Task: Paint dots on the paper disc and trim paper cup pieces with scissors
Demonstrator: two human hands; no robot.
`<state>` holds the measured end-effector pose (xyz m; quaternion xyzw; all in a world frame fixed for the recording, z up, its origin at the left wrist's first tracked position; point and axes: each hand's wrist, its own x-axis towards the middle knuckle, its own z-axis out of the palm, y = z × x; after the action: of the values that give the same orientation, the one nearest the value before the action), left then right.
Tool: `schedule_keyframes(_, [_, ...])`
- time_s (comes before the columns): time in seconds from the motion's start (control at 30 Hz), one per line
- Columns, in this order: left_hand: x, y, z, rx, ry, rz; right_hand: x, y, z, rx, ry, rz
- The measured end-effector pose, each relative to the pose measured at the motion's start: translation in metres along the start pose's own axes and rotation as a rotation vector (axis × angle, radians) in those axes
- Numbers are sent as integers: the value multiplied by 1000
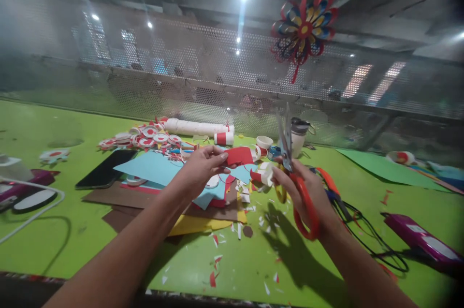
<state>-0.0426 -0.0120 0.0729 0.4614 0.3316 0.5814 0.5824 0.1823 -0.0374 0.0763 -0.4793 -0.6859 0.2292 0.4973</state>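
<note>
My left hand (208, 163) pinches a red piece (239, 155) that looks like paper or a cut part of a paper cup, above the pile of coloured sheets. In my right hand (311, 192) is a pair of scissors (286, 141), blades pointing up and slightly apart, with orange-red handle loops round the fingers. A white-and-red cut paper cup piece (264, 174) is at the right fingertips; whether they grip it I cannot tell. Light blue paper (150, 168) and brown sheets (119, 196) lie beneath my left arm. Paper scraps (217, 259) are scattered between my hands.
Red-and-white paper discs (147, 139) are heaped at the back left, beside a long white roll (195, 127). A black phone (105, 169) lies left. A purple tool (422, 240) and its cable lie right. A paper flower (304, 30) hangs before the mesh screen (217, 71).
</note>
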Motion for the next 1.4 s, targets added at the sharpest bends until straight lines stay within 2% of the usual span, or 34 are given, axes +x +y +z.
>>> schedule_keyframes(0.03, [2,1,-1,-31,43,21,-4,-2,-2,-41,-22,-14])
schedule_keyframes(0.1, [5,2,-3,-90,115,60,-14,-4,-3,-67,-185,-84])
schedule_keyframes(0.13, [7,3,-4,-118,145,79,-18,-4,-3,-52,-300,-82])
schedule_keyframes(0.2, [10,4,-6,-162,192,102,-26,-3,2,8,-440,-39])
schedule_keyframes(0.27, [11,5,-6,-192,224,106,-31,-1,9,19,-477,-6])
schedule_keyframes(0.5, [8,7,-2,-236,249,57,-35,0,24,-24,-426,16])
schedule_keyframes(0.83, [5,7,5,-231,231,13,-34,-2,24,-125,-451,7])
schedule_keyframes(1.1, [2,4,6,-221,144,3,-33,-2,23,-120,-495,19])
schedule_keyframes(1.4, [3,3,6,-214,128,30,-34,1,22,-92,-517,71])
